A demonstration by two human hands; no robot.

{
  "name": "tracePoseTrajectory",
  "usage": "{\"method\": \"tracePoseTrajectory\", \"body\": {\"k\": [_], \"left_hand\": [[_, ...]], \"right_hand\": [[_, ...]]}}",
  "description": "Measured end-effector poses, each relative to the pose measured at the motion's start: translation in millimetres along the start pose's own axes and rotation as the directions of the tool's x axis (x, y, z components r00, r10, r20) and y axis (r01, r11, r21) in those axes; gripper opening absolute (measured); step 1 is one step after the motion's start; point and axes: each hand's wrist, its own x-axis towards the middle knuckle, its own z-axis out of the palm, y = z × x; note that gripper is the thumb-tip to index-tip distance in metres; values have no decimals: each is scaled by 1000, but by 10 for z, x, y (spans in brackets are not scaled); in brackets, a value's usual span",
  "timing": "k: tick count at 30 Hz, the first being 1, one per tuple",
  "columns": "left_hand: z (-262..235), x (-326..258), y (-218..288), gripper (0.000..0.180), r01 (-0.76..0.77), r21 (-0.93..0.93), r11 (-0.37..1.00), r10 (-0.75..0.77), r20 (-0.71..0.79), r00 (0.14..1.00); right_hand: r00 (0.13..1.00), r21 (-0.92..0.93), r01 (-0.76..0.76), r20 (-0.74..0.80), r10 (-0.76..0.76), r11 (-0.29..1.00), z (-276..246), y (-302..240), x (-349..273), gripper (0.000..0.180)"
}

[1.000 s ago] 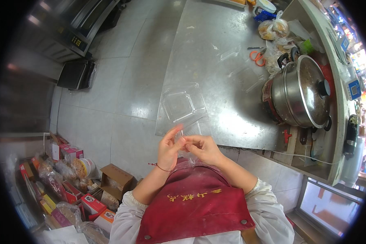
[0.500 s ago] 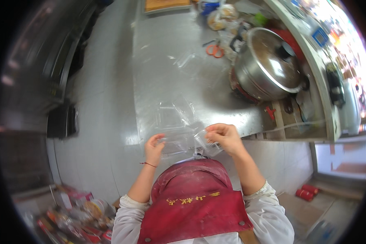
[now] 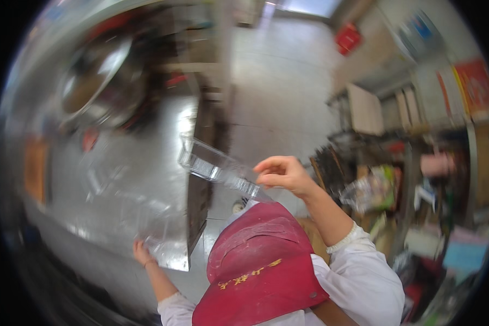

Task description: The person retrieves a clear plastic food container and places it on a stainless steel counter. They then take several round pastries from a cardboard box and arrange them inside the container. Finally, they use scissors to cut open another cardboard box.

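My right hand (image 3: 284,175) pinches the end of a long clear plastic container (image 3: 214,169). The container slants up and to the left, its far end at the edge of the metal table (image 3: 114,190). At the table's near corner is my left hand (image 3: 142,253), small and blurred. Clear plastic (image 3: 156,244) lies right by its fingers; whether they grip it is too smeared to make out. More transparent plastic pieces (image 3: 100,182) lie on the tabletop, their outlines faint.
A large steel pot (image 3: 100,81) stands on the far left part of the table, near a wooden board (image 3: 36,171). Shelves (image 3: 475,146) and bagged goods (image 3: 370,190) crowd the right side. Tiled floor (image 3: 282,81) runs between.
The view has swung to the right, so the table and pot now sit at left. My hands have moved apart; my right hand has carried the clear container away from my left.
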Motion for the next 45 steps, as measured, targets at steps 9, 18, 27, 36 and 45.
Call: {"method": "tracePoseTrajectory", "body": {"k": [9, 18, 27, 36, 45], "left_hand": [[1367, -1683, 845, 32, -429, 8, 903, 302, 699, 649], [3101, -4302, 563, 55, -244, 430, 869, -480, 852, -208], [3531, -4741, -409, 23, -367, 796, 481, -876, 455, -162], [3174, -4330, -1389, 40, -268, 882, 387, -915, 403, 7], [2358, -4610, -2401, 52, -137, 867, 479, -878, 473, -74]], "right_hand": [[795, -53, 186, -578, -182, 981, -142, 667, -839, 21], [392, -765, 116, -551, -737, 633, -727, 998, -1418, 14], [-64, -496, -51, -864, -499, 867, -500, 1379, -2090, 26], [-382, 238, -40, -901, 205, 970, 457, 2668, -2794, 19], [-120, 400, -236, -916, 382, 886, 451, 4113, -3755, 27]]}}
